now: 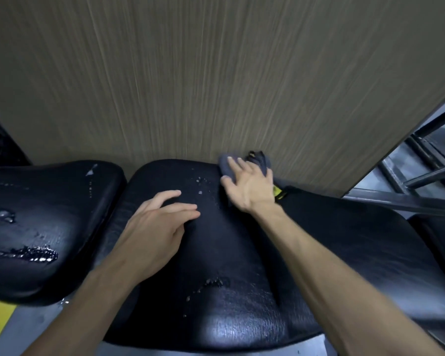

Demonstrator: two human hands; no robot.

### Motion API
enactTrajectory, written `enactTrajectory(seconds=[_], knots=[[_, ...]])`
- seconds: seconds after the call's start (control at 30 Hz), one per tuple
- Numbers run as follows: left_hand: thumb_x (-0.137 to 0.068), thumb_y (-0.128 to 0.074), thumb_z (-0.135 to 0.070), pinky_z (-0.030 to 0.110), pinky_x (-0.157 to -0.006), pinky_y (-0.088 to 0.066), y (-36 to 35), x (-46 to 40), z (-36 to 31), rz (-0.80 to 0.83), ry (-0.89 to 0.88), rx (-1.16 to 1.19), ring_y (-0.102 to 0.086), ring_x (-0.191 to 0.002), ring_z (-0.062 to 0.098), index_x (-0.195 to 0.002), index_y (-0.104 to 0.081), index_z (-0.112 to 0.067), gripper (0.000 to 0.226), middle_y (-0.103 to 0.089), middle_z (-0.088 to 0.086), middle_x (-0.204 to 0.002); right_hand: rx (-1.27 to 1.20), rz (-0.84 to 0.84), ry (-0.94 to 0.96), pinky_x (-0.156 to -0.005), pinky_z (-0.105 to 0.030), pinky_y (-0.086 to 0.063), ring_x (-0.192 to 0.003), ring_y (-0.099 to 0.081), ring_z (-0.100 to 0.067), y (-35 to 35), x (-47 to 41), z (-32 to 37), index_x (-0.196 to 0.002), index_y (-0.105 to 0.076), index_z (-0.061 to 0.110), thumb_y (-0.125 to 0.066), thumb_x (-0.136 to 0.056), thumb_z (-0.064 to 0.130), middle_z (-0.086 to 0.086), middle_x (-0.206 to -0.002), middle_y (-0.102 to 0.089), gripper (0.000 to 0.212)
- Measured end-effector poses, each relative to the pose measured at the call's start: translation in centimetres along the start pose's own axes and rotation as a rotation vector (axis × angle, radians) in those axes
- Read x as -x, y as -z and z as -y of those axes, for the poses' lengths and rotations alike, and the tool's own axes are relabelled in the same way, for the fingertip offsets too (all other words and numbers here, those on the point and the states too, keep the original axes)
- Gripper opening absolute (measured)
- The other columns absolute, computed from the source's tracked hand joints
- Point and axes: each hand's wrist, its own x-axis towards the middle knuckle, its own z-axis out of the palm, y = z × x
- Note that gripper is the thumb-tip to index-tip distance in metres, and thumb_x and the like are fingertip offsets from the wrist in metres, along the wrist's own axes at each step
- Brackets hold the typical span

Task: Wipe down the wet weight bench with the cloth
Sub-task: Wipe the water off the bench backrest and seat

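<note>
At the far edge of the padded surface [242,265], the right hand [247,185] presses the grey cloth [225,164] flat with fingers spread, the left hand [154,227] rests open and empty, and wiping likely proceeds toward the droplets [199,186].

Glossy black creased leatherette bench pad [229,291] — soft grey cloth [225,165] — matt wood-grain wall panel [216,73].

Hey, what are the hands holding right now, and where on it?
The right hand presses flat on the middle of the grey cloth, at the pad's far edge. The left hand holds nothing, resting on the pad.
</note>
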Motion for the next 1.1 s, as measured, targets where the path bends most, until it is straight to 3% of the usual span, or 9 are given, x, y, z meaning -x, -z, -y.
enactTrajectory(seconds=[0.1, 0.2, 0.3, 0.4, 0.53, 0.67, 0.77, 0.9, 1.1], knots=[[-0.088, -0.042, -0.016, 0.029, -0.107, -0.037, 0.1, -0.4, -0.4, -0.033, -0.015, 0.008, -0.035, -0.140, 0.006, -0.120, -0.069, -0.035, 0.046, -0.060, -0.028, -0.129, 0.007, -0.084, 0.229, -0.122, -0.049, -0.002, -0.152, -0.014, -0.011, -1.1, 5.6, 0.0, -0.158, -0.017, 0.037, -0.031, -0.099, 0.053, 0.009, -0.166, -0.018, 0.063], [-0.088, -0.043, -0.016, 0.036, -0.106, -0.042, 0.2, -0.1, -0.2, -0.043, -0.013, 0.021, -0.037, -0.140, 0.008, -0.119, -0.070, -0.034, 0.045, -0.061, -0.028, -0.128, 0.011, -0.053, 0.322, -0.121, -0.045, -0.018, -0.150, -0.020, -0.009, -0.6, 8.3, -5.6, -0.156, -0.023, 0.040, -0.027, -0.093, 0.061, 0.013, -0.164, -0.023, 0.067], [-0.089, -0.052, -0.009, 0.038, -0.107, -0.043, 0.7, 1.2, 0.3, -0.036, 0.006, 0.013, -0.036, -0.141, 0.008, -0.120, -0.068, -0.037, 0.045, -0.059, -0.030, -0.129, -0.035, -0.038, 0.036, -0.120, -0.046, -0.024, -0.151, -0.021, -0.012, 1.2, 5.8, -11.7, -0.155, -0.028, 0.038, -0.030, -0.090, 0.066, 0.009, -0.164, -0.025, 0.071], [-0.089, -0.056, -0.006, 0.037, -0.109, -0.041, 1.7, 3.2, 0.3, -0.034, -0.009, -0.007, -0.037, -0.140, 0.009, -0.120, -0.069, -0.036, 0.045, -0.059, -0.028, -0.130, -0.005, -0.021, -0.180, -0.121, -0.052, -0.014, -0.153, -0.012, -0.013, 0.6, 6.3, -10.3, -0.158, -0.018, 0.036, -0.032, -0.096, 0.058, 0.008, -0.167, -0.015, 0.067], [-0.092, -0.051, -0.009, 0.035, -0.112, -0.038, 2.6, 5.0, 0.0, -0.017, -0.023, 0.001, -0.036, -0.140, 0.008, -0.123, -0.068, -0.032, 0.043, -0.059, -0.024, -0.132, 0.027, -0.134, 0.062, -0.121, -0.053, -0.012, -0.151, -0.019, -0.012, -2.0, 15.8, -2.8, -0.158, -0.024, 0.033, -0.029, -0.092, 0.056, 0.007, -0.165, -0.022, 0.070], [-0.093, -0.052, -0.006, 0.037, -0.112, -0.038, 2.8, 6.7, -0.8, -0.007, -0.054, 0.051, -0.036, -0.139, 0.008, -0.124, -0.068, -0.029, 0.042, -0.060, -0.022, -0.132, 0.052, -0.062, 0.202, -0.122, -0.049, -0.012, -0.152, -0.014, -0.005, -1.1, 22.4, -4.8, -0.157, -0.020, 0.041, -0.026, -0.093, 0.060, 0.017, -0.164, -0.015, 0.067], [-0.092, -0.054, -0.004, 0.034, -0.112, -0.038, 3.2, 8.3, -1.4, -0.024, -0.059, 0.075, -0.038, -0.138, 0.008, -0.123, -0.069, -0.028, 0.042, -0.061, -0.022, -0.130, 0.043, -0.003, 0.031, -0.120, -0.057, -0.005, -0.152, 0.001, -0.001, 0.5, 23.0, -9.9, -0.155, -0.019, 0.046, -0.023, -0.089, 0.066, 0.026, -0.163, -0.005, 0.069], [-0.092, -0.054, -0.005, 0.030, -0.111, -0.038, 3.9, 10.3, -1.4, -0.043, -0.075, 0.065, -0.039, -0.136, 0.007, -0.122, -0.069, -0.030, 0.042, -0.062, -0.024, -0.128, -0.022, 0.049, -0.229, -0.116, -0.066, 0.001, -0.151, 0.018, -0.011, 1.3, 22.8, -13.1, -0.152, -0.023, 0.048, -0.035, -0.093, 0.069, 0.014, -0.167, 0.011, 0.063], [-0.092, -0.053, -0.005, 0.036, -0.110, -0.042, 4.7, 13.5, -1.1, -0.020, -0.046, 0.040, -0.039, -0.135, 0.005, -0.121, -0.069, -0.031, 0.043, -0.059, -0.029, -0.126, 0.023, -0.054, -0.345, -0.117, -0.061, -0.014, -0.153, -0.003, -0.032, -0.9, 23.2, -5.8, -0.156, -0.024, 0.034, -0.023, -0.093, 0.072, -0.003, -0.168, -0.005, 0.073]])
